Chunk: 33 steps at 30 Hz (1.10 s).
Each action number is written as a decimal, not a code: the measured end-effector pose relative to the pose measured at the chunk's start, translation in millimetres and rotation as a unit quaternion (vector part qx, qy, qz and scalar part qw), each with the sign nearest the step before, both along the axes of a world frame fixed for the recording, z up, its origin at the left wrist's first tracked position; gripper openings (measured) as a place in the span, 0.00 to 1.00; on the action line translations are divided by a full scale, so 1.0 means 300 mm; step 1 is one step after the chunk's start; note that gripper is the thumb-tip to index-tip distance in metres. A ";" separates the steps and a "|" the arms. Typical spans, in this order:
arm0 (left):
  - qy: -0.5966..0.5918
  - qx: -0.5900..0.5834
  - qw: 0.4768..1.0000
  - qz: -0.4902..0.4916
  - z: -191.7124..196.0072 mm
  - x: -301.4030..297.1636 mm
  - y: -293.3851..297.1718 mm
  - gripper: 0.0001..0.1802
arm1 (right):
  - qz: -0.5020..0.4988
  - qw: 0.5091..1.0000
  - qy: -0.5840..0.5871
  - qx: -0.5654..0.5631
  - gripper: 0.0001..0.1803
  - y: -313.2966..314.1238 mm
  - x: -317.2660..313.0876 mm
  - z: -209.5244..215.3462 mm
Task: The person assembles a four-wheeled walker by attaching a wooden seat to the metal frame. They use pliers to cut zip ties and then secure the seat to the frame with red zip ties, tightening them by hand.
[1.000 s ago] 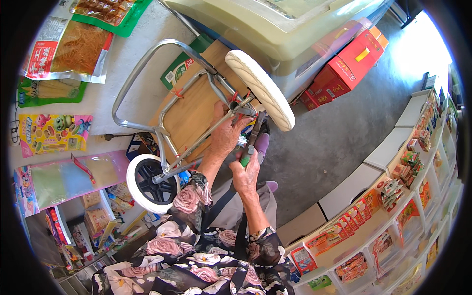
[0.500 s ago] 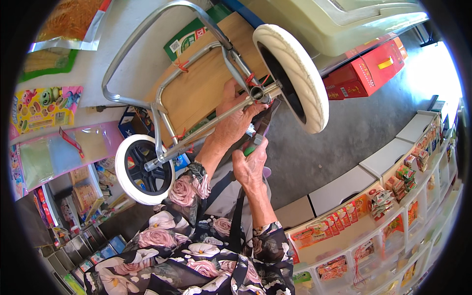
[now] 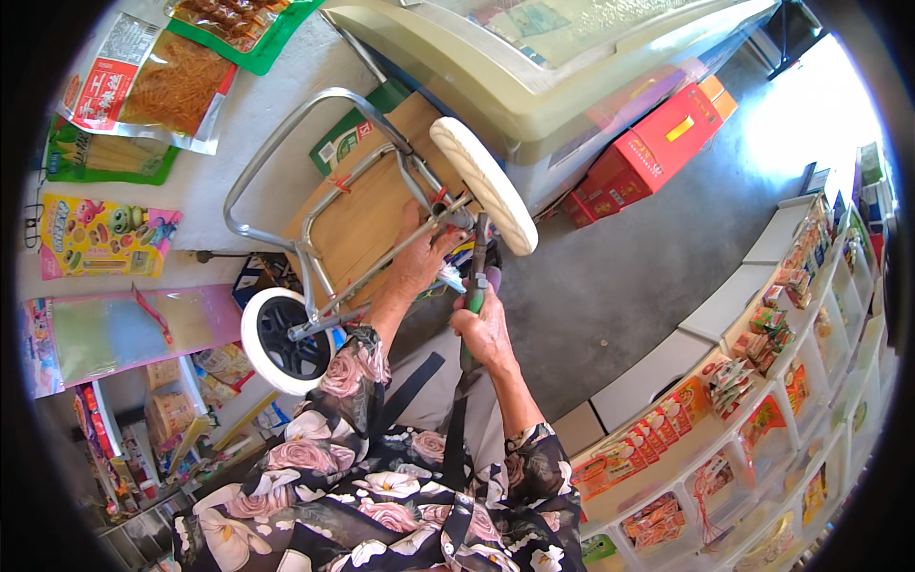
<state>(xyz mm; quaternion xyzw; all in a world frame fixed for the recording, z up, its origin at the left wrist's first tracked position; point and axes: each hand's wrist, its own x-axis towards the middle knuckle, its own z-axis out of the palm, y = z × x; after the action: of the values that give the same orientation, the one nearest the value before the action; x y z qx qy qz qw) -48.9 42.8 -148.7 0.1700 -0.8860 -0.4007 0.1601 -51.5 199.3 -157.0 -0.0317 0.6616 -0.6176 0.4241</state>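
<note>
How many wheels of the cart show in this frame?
2. One white wheel stands edge-on at the upper right of the cart frame, just above the left hand. The other wheel, white with dark spokes, sits lower left beside the floral sleeve. None seems hidden.

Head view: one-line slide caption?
Left hand grips the upturned cart's axle by a white wheel; right hand holds a green-handled tool.

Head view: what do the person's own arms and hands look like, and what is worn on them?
Both hands, left hand and right hand, are bare, with no gloves. The forearms are uncovered. Loose dark sleeves with large pink and white flowers end near the elbows.
</note>
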 end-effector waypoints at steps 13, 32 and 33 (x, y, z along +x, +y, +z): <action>0.031 -0.082 0.995 0.047 -0.010 0.185 0.120 0.12 | -0.290 0.922 -0.257 -0.024 0.24 0.459 0.446 -0.130; -0.217 0.339 0.901 -0.160 0.109 0.229 0.192 0.11 | -0.596 0.736 -0.310 -0.083 0.08 0.698 0.833 0.041; -0.266 0.393 0.867 -0.150 0.075 0.254 0.215 0.10 | -0.589 0.760 -0.265 -0.070 0.08 0.700 0.833 0.077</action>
<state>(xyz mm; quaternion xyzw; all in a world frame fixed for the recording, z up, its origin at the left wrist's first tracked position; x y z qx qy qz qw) 27.2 107.4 -126.2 0.1841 -0.6790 -0.6745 -0.2237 198.5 409.4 -133.9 0.4992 0.3659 -0.7744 0.1315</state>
